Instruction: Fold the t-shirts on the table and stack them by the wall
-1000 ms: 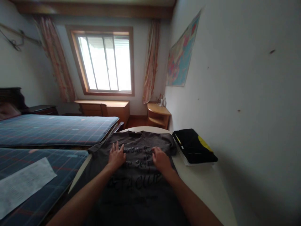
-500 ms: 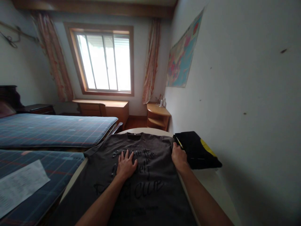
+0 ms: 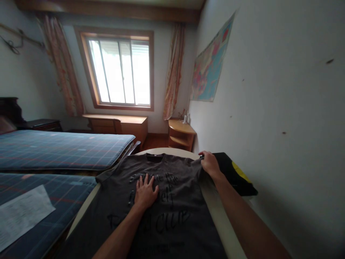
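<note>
Since half a second ago, the right hand [image 3: 210, 163] has been moved upward along the right edge of the dark grey T-shirt [image 3: 172, 208], toward its shoulder, while the left hand [image 3: 146, 192] has been kept at nearly the same spot. One second ago, both hands were placed over the lettering on the chest. Now the fingers of the right hand are bent in toward the thumb, and the sleeve is held at their tips; how tightly it is gripped cannot be told. By the left hand nothing is gripped: its fingers are spread wide and laid flat on the printed chest, by which some letters are covered. The T-shirt is spread front up over the pale table [image 3: 211, 199], with its neck toward the window [image 3: 121, 72] and its lower part cut off by the bottom of the view. Just beyond the right hand and forearm, a folded black cloth [image 3: 235, 180] with a yellow patch is partly hidden. To the left, a sheet of paper [image 3: 24, 219] is seen on the nearer plaid mattress [image 3: 67, 201]
</note>
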Motion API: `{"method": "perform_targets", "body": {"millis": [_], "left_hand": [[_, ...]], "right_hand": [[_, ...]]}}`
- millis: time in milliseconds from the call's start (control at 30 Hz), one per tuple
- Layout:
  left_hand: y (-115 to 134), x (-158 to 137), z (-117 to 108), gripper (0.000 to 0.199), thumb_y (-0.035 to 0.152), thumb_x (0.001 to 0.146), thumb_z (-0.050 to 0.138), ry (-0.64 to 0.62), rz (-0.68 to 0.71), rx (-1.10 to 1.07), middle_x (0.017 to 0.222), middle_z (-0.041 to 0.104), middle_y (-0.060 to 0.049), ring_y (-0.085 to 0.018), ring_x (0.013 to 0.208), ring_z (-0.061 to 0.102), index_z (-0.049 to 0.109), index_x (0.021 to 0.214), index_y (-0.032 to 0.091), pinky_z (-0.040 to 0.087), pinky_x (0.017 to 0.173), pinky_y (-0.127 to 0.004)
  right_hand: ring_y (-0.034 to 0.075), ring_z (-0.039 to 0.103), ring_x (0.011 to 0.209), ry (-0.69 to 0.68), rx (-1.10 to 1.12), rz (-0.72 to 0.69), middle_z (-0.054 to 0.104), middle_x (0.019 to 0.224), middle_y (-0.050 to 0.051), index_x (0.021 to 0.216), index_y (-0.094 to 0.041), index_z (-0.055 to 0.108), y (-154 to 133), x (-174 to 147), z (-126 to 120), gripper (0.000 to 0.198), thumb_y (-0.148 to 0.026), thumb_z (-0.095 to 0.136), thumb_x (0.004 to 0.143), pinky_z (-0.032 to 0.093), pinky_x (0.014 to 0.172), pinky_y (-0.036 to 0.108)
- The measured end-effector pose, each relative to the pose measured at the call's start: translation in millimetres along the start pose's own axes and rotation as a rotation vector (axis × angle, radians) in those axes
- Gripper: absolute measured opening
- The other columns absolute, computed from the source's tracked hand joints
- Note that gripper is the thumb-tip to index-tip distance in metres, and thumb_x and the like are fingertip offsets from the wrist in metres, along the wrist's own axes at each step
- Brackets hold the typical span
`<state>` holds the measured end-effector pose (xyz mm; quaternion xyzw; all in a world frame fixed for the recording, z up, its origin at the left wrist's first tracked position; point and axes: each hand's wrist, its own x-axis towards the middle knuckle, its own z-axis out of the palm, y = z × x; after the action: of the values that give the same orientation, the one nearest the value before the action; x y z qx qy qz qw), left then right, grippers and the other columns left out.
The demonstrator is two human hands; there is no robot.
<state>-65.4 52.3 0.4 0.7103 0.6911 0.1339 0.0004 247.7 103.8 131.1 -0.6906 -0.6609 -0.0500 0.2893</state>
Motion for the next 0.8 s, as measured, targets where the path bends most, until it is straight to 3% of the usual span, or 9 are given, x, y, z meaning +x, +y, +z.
{"method": "perform_targets", "body": {"millis": [100, 167, 233, 333, 400, 533, 600, 800], "left_hand": [[0, 0, 1, 0.059, 0.047, 0.093, 0.048, -0.002, -0.003, 0.003, 0.159, 0.036, -0.010, -0.040, 0.147, 0.026, 0.048, 0.148, 0.025, 0.022, 0.117, -0.050], [0, 0, 1, 0.059, 0.047, 0.093, 0.048, -0.004, -0.003, 0.005, 0.159, 0.036, -0.010, -0.040, 0.147, 0.025, 0.048, 0.148, 0.025, 0.022, 0.117, -0.050], [0, 0, 1, 0.060, 0.048, 0.093, 0.048, -0.005, 0.000, 0.009, 0.159, 0.036, -0.010, -0.040, 0.147, 0.025, 0.048, 0.148, 0.025, 0.022, 0.117, -0.050], [0, 0, 0, 0.059, 0.048, 0.093, 0.048, -0.001, 0.002, 0.015, 0.159, 0.036, -0.009, -0.039, 0.147, 0.025, 0.048, 0.148, 0.026, 0.023, 0.117, -0.049], [0, 0, 0, 0.059, 0.048, 0.093, 0.048, 0.003, 0.001, 0.015, 0.159, 0.036, -0.009, -0.039, 0.147, 0.026, 0.048, 0.147, 0.026, 0.024, 0.117, -0.049], [-1, 0, 0, 0.060, 0.047, 0.092, 0.048, -0.002, 0.009, -0.001, 0.159, 0.036, -0.010, -0.041, 0.147, 0.025, 0.049, 0.147, 0.024, 0.024, 0.117, -0.051], [-1, 0, 1, 0.060, 0.047, 0.092, 0.048, -0.003, 0.009, -0.009, 0.159, 0.036, -0.011, -0.041, 0.147, 0.025, 0.049, 0.147, 0.024, 0.024, 0.116, -0.052], [-2, 0, 2, 0.060, 0.047, 0.092, 0.048, -0.002, 0.012, -0.010, 0.159, 0.036, -0.010, -0.041, 0.147, 0.025, 0.049, 0.147, 0.024, 0.023, 0.117, -0.052]], "right_hand": [[0.019, 0.057, 0.118, -0.055, 0.188, -0.275, 0.064, 0.118, 0.010, 0.110, -0.016, 0.069, -17, -14, 13, 0.052, 0.006, 0.043, 0.070, 0.038, 0.108, 0.032], [0.018, 0.055, 0.121, -0.213, 0.309, -0.468, 0.060, 0.128, 0.008, 0.112, -0.020, 0.068, -31, -29, 24, 0.053, 0.005, 0.045, 0.071, 0.039, 0.109, 0.032], [0.017, 0.063, 0.107, -0.411, 0.386, -0.551, 0.059, 0.131, 0.007, 0.112, -0.022, 0.068, -41, -44, 34, 0.046, -0.001, 0.051, 0.075, 0.047, 0.099, 0.030], [0.014, 0.066, 0.081, -0.521, 0.359, -0.465, 0.065, 0.116, 0.007, 0.110, -0.021, 0.068, -48, -60, 45, 0.030, -0.015, 0.059, 0.082, 0.051, 0.082, 0.028], [0.018, 0.066, 0.090, -0.490, 0.254, -0.402, 0.067, 0.112, 0.008, 0.112, -0.020, 0.067, -47, -66, 49, 0.029, -0.029, 0.064, 0.085, 0.049, 0.086, 0.030], [0.029, 0.053, 0.122, -0.497, 0.040, -0.358, 0.061, 0.129, 0.013, 0.128, -0.020, 0.061, -41, -73, 57, 0.061, -0.049, 0.075, 0.076, 0.041, 0.102, 0.039], [0.029, 0.053, 0.122, -0.517, 0.007, -0.353, 0.060, 0.130, 0.014, 0.129, -0.019, 0.059, -38, -76, 62, 0.060, -0.048, 0.074, 0.078, 0.041, 0.102, 0.039], [0.021, 0.060, 0.104, -0.461, 0.029, -0.418, 0.065, 0.109, 0.008, 0.106, -0.019, 0.064, -27, -90, 63, 0.018, -0.027, 0.060, 0.091, 0.045, 0.088, 0.029]]}}
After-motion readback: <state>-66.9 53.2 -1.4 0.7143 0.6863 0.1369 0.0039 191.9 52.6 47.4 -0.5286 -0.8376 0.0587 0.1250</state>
